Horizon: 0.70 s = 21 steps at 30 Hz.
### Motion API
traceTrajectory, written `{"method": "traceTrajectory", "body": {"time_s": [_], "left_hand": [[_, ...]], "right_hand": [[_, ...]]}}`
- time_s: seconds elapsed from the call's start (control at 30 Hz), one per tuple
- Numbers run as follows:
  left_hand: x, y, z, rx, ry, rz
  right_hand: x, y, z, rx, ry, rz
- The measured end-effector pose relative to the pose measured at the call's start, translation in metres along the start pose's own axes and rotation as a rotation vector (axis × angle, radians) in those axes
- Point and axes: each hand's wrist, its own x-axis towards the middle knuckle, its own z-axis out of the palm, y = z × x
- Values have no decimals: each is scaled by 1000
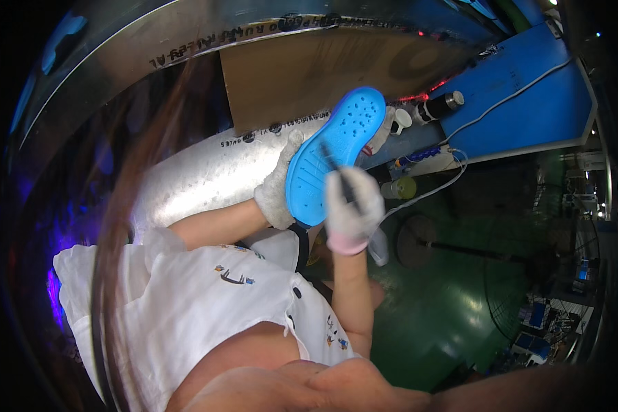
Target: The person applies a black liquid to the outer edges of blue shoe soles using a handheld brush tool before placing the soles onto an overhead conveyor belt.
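Observation:
A bright blue shoe sole point(353, 127), with small holes at its far end and ridges nearer me, is tilted up in front of me. My left hand point(279, 189), in a pale knitted glove, grips its left edge; some fingers are hidden behind it. Over the sole's right side is my right hand point(353, 206), in a white glove with a pink cuff. Its fingers are closed round a slim dark brush point(332, 162), whose tip lies over the ridged middle of the sole. Whether the tip touches the surface is hard to tell, as motion blurs it.
A shiny metal surface point(192, 182) runs along the left, with brown cardboard point(275, 82) standing behind. Beyond the sole are a white cup point(403, 118) and a dark-and-silver bottle point(441, 106). At right, a white cable point(491, 110) crosses a blue panel point(529, 86), above green floor point(432, 309).

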Motion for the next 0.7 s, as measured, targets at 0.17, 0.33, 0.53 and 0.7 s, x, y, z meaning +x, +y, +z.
{"method": "traceTrajectory", "body": {"time_s": [0.17, 0.33, 0.53, 0.7], "left_hand": [[6, 8, -9, -114, 44, 28], [10, 21, 14, 39, 51, -42], [15, 25, 20, 113, 112, 13], [18, 63, 18, 158, 5, -313]], "right_hand": [[-5, -23, -7, 325, -144, 391], [-22, -22, -3, -88, -69, -197], [-33, -8, 1, 241, 109, 318], [-36, -39, 5, 239, -69, 234]]}}
